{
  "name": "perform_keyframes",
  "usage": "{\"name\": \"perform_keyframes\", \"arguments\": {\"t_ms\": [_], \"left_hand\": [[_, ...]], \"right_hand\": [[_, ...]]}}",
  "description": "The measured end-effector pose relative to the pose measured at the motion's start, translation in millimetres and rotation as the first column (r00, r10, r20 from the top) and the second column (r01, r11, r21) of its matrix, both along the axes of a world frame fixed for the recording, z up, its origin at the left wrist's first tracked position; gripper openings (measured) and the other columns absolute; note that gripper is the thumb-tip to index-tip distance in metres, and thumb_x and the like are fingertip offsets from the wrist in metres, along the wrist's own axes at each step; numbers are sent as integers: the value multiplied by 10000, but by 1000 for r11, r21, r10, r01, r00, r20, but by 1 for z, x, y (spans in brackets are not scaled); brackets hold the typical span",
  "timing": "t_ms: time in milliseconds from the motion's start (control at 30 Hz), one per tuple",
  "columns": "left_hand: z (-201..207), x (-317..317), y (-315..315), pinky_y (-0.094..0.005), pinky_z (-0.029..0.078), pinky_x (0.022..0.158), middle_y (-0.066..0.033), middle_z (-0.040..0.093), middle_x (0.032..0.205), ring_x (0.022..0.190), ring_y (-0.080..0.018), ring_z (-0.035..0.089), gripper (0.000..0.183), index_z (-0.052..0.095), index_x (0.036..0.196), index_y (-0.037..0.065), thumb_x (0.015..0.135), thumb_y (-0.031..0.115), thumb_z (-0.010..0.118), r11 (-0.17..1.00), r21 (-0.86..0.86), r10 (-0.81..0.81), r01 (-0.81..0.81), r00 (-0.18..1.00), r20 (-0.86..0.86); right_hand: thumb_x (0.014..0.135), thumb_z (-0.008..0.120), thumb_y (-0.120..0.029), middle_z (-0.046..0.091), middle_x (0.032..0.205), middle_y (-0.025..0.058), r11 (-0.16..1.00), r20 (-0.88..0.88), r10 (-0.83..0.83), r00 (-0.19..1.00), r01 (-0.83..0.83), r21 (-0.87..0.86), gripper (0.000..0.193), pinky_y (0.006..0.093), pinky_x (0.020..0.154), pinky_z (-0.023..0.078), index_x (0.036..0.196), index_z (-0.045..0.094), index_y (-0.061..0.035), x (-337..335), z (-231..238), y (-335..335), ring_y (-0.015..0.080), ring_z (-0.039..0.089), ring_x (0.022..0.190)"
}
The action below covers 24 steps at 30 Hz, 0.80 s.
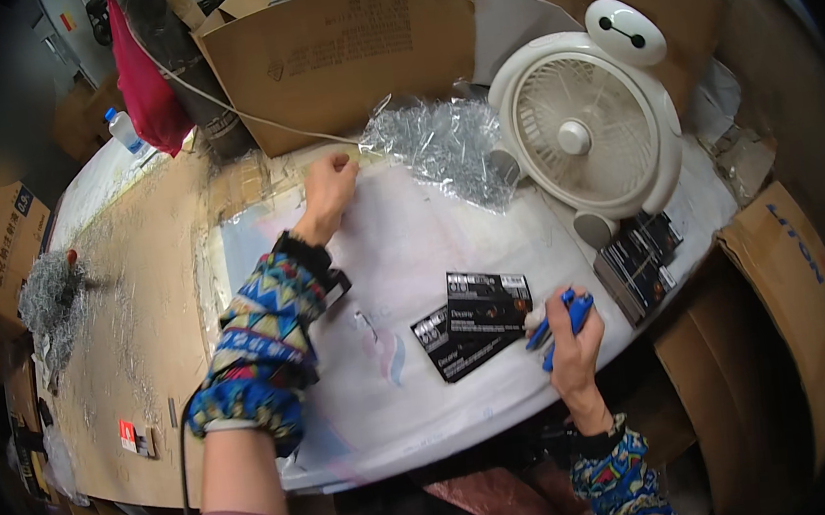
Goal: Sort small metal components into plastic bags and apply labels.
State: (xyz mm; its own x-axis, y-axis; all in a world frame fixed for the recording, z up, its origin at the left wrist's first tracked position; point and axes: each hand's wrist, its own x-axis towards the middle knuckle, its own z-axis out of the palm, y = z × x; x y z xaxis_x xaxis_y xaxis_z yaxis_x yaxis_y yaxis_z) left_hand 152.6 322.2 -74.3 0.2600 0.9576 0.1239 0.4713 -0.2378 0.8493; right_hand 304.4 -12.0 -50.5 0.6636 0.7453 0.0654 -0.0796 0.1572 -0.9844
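My right hand (571, 349) is closed round a small blue-handled tool (577, 309), which looks like snips or pliers; its tip is too small to tell. Just left of it, two flat black printed cards (488, 302) overlap on the white-covered table (429, 412). My left hand (327, 194) reaches to the far side of the table with its fingers curled inward. Whatever it may hold is hidden. Close to its right lies a heap of clear, shiny plastic bags (441, 144).
A white fan (575, 125) stands at the right behind a strapped stack of black cards (639, 264). Cardboard boxes (361, 57) wall the back, crossed by a cable (247, 114). At left are a wiry grey bundle (55, 295), a small red-white box (133, 438) and a bottle (125, 132).
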Motion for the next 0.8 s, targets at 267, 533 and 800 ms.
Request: {"name": "perform_keyframes", "arguments": {"t_ms": [267, 533, 800], "left_hand": [[-4, 58, 74, -332, 458, 742, -135, 635, 914, 847, -207, 577, 299, 621, 981, -78, 781, 139, 669, 941, -241, 229, -238, 971, -67], [14, 34, 40, -251, 433, 558, -52, 579, 826, 641, -127, 521, 173, 608, 918, 12, 815, 145, 647, 988, -152, 87, -29, 918, 388], [66, -82, -85, -321, 541, 582, -28, 523, 880, 809, -149, 562, 115, 530, 917, 84, 878, 192, 546, 947, -306, 92, 96, 833, 546]], "right_hand": [[902, 598, -218, 588, 746, 70, 1000, 67, 18, 998, -18, -11, 247, 229, 603, 453, 911, 505, 10, 4, -6, -4, 101, 550, 653], [825, 644, -26, 585, 768, 54, 998, 64, -43, 997, 45, -41, 169, 212, 592, 442, 927, 514, 8, 8, -6, -5, 73, 533, 653], [789, 709, -152, 653, 916, 95, 956, 790, 269, 551, -51, -290, 315, 303, 758, 486, 1074, 622, -52, 39, 18, 8, 214, 581, 857]]}}
